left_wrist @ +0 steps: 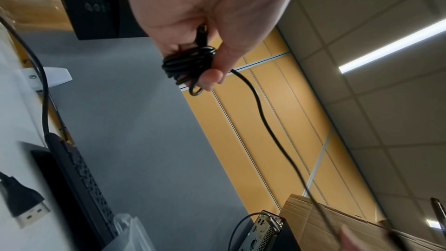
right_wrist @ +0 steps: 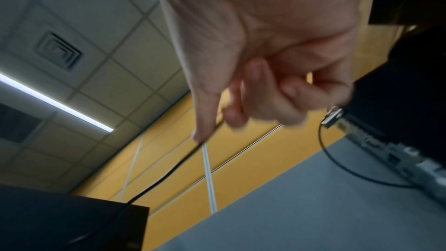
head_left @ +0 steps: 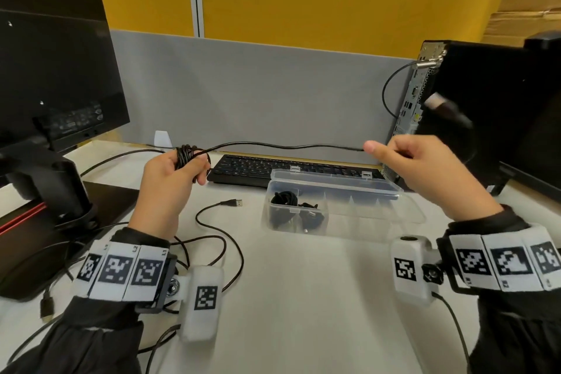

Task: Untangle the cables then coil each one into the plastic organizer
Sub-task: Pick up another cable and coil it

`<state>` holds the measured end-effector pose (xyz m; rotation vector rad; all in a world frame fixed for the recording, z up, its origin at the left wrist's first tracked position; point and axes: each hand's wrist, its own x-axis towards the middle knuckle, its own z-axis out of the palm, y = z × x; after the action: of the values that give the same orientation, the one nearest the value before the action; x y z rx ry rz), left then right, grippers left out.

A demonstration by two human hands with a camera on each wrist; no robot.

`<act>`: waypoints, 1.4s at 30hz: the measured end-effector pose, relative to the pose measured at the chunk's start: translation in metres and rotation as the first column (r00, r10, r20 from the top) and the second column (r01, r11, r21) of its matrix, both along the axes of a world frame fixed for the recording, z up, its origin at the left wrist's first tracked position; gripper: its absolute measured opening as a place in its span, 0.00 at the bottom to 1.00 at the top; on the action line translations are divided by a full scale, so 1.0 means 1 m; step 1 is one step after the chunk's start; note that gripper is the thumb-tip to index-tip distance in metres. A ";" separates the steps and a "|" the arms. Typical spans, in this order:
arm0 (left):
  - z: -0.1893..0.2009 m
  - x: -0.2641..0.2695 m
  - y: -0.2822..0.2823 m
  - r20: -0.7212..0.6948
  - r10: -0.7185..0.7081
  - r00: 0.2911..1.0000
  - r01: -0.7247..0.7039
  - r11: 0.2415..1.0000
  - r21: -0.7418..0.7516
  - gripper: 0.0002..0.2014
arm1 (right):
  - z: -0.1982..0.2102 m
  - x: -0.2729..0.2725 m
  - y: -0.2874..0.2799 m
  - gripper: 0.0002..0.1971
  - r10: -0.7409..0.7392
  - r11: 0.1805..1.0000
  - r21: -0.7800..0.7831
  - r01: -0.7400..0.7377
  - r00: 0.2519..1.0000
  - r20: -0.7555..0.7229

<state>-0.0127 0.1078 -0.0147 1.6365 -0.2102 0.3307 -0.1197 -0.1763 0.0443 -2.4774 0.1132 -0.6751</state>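
Your left hand [head_left: 170, 182] clenches the cable coil [head_left: 187, 154], your right hand [head_left: 425, 167] pinches its free run, organizer [head_left: 334, 212] on the desk [head_left: 303, 297] below between them.

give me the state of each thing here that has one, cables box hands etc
black cable: partly coiled around the left hand's fingers, the rest stretched across to the right hand
left hand: raised, gripping the coil
right hand: raised, pinching the cable's free length
plastic organizer: lid open, a coiled black cable in its left compartment
USB cable: loose on the desk, uncoiled
monitor: screen dark
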 end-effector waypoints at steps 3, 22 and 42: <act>0.002 -0.005 -0.005 0.007 -0.111 0.994 0.111 0.993 0.031 0.14 | 0.001 -0.005 -0.001 0.26 -0.037 0.989 -0.149 0.005 0.977 -0.212; 0.013 -0.062 -0.037 -0.059 -0.758 0.650 0.760 0.650 0.016 0.09 | -0.017 0.008 0.052 0.08 0.346 0.935 0.013 -0.355 0.919 0.187; 0.012 -0.060 -0.037 -0.041 -0.752 0.658 0.752 0.659 -0.003 0.12 | -0.028 0.005 0.061 0.11 0.216 0.948 -0.285 -0.143 0.945 0.244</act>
<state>-0.0728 0.0708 -0.0028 1.4214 -0.8413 -0.3533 -0.1142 -0.1155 0.0165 -2.5704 -0.3268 -0.9973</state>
